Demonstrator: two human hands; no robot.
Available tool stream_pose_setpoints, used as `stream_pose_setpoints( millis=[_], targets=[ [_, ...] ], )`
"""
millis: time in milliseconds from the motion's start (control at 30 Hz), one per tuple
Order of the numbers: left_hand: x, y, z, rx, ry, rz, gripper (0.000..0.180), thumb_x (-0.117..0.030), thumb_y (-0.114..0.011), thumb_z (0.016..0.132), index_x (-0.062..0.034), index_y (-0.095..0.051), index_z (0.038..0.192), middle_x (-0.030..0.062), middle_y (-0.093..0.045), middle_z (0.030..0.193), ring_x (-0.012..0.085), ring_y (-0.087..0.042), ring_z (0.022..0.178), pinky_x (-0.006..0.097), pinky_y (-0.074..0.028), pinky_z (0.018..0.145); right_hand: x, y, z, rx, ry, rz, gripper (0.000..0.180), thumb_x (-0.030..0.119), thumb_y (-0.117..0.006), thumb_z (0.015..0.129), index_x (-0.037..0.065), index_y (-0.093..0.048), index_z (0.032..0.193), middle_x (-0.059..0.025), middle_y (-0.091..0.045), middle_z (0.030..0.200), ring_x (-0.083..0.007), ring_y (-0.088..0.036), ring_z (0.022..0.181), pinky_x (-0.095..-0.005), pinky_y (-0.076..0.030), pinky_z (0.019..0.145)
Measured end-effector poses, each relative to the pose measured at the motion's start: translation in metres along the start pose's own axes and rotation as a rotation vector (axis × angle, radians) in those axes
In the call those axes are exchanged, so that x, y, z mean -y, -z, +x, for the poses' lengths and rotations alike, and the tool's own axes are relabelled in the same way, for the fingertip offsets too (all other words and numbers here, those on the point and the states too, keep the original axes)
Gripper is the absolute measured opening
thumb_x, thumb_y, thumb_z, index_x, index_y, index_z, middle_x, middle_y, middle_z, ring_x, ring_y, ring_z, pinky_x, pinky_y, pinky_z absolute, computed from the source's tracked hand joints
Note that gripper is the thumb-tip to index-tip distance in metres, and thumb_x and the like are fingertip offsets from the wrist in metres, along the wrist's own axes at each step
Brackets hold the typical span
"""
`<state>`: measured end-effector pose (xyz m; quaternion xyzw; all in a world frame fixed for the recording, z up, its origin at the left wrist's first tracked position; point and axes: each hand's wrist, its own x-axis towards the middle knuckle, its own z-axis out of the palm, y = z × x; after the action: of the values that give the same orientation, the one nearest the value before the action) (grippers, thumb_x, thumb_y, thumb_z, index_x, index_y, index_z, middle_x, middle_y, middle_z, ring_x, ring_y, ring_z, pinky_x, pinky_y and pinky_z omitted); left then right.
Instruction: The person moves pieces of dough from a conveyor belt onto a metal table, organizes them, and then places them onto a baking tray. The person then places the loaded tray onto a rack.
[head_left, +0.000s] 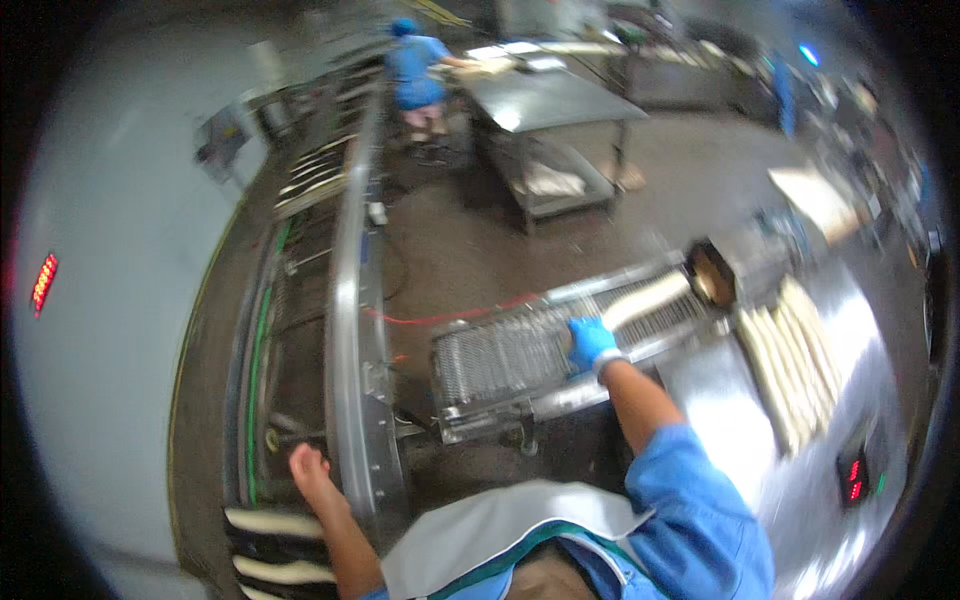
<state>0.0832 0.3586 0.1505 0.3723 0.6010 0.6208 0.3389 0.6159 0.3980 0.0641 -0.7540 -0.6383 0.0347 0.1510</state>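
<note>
A long pale strip of dough [648, 299] lies on a metal mesh conveyor [505, 352], its far end close to a round-mouthed metal outlet [712, 277]. My right hand [590, 343], in a blue glove, is at the near end of this strip, with the fingers closed around or against it; motion blur softens the grip. Bare and raised, my left hand [311, 466] hovers by the long metal rail [347, 300] with loosely curled fingers and nothing visible in it. Just below it, more dough strips [275, 522] rest in dark trays at the lower left.
On the steel table [715, 400] to my right lie several dough strips [790, 365] side by side, near a small device with a red display [852, 478]. A tray line with a green edge [262, 390] runs along the left. Farther off, a person in blue [415, 75] stands at a metal table [550, 98].
</note>
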Motion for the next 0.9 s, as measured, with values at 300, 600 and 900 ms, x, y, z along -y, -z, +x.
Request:
stream_pose_setpoints(
  millis=[300, 600, 900],
  targets=[
    [0.029, -0.077, -0.007, 0.315, 0.171, 0.011, 0.034, -0.025, -0.054, 0.089, -0.0047, -0.051, 0.116, 0.0080, -0.056, 0.109, 0.0201, -0.052, 0.099, 0.032, -0.039, 0.086, -0.092, 0.071, -0.247, -0.677, -0.686, 0.894, 0.044, 0.010, -0.065, 0.073, 0.007, -0.054, 0.116, -0.0085, -0.060, 0.107, -0.0180, -0.056, 0.096, -0.0303, -0.045, 0.086],
    [0.011, -0.196, -0.044, 0.690, 0.191, -0.015, 0.033, -0.025, -0.057, 0.088, -0.0050, -0.050, 0.113, 0.0074, -0.056, 0.108, 0.0177, -0.052, 0.093, 0.031, -0.040, 0.082, -0.100, 0.086, -0.436, -0.280, -1.147, -0.409, 0.018, 0.021, -0.054, 0.079, 0.009, -0.064, 0.088, -0.0131, -0.059, 0.089, -0.0324, -0.055, 0.079, -0.0453, -0.045, 0.072],
    [-0.008, -0.258, -0.093, 0.869, 0.142, 0.014, 0.026, -0.023, -0.056, 0.089, -0.0048, -0.053, 0.107, 0.0051, -0.057, 0.101, 0.0152, -0.054, 0.088, 0.029, -0.043, 0.077, -0.170, 0.106, -0.359, -0.399, -0.755, -0.287, 0.054, 0.024, -0.054, 0.077, 0.024, -0.045, 0.130, -0.0127, -0.050, 0.123, -0.0332, -0.053, 0.098, -0.0431, -0.038, 0.088]
  ],
)
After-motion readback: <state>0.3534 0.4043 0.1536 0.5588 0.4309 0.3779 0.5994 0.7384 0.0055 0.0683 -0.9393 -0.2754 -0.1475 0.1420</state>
